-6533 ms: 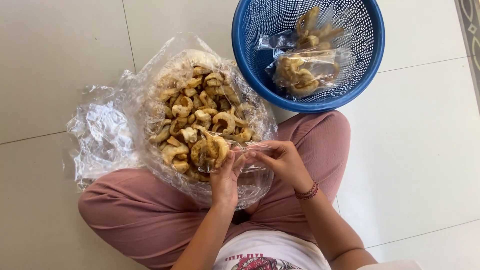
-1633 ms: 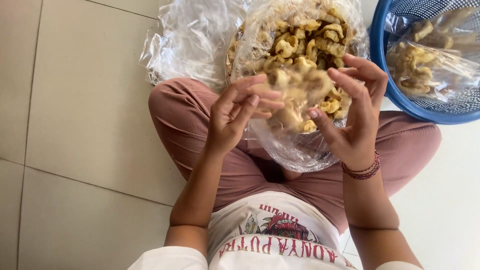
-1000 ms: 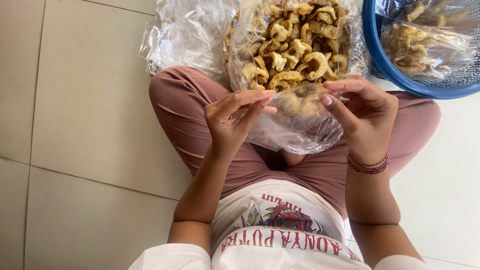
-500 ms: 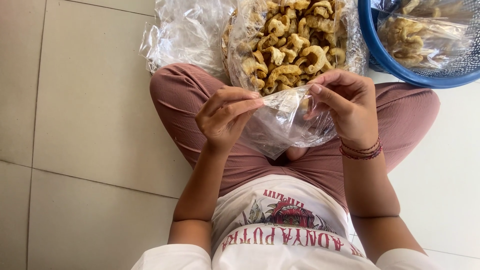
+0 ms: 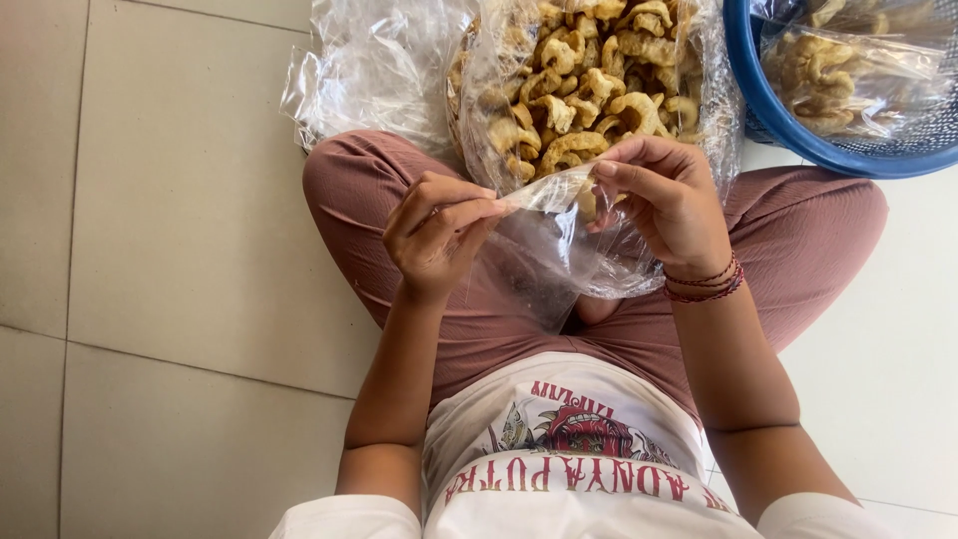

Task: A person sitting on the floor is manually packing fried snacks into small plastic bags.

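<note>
I sit cross-legged on a tiled floor. My left hand (image 5: 439, 232) pinches one edge of a small clear plastic bag (image 5: 559, 250) held over my lap. My right hand (image 5: 664, 195), with red string bracelets at the wrist, grips the opposite edge of that bag, stretching its mouth between both hands. The small bag looks almost empty. Just beyond my hands lies a large clear bag (image 5: 584, 85) full of curled golden fried crackers, resting against my legs.
A blue plastic basket (image 5: 788, 135) at the upper right holds several small sealed bags of the same crackers. Crumpled empty clear plastic (image 5: 374, 70) lies on the floor at the upper left. Pale floor tiles (image 5: 170, 250) surround me.
My hands, which cupped crackers by the big bag, have drawn back toward my lap and now hold the small bag's edges. The view shifted slightly.
</note>
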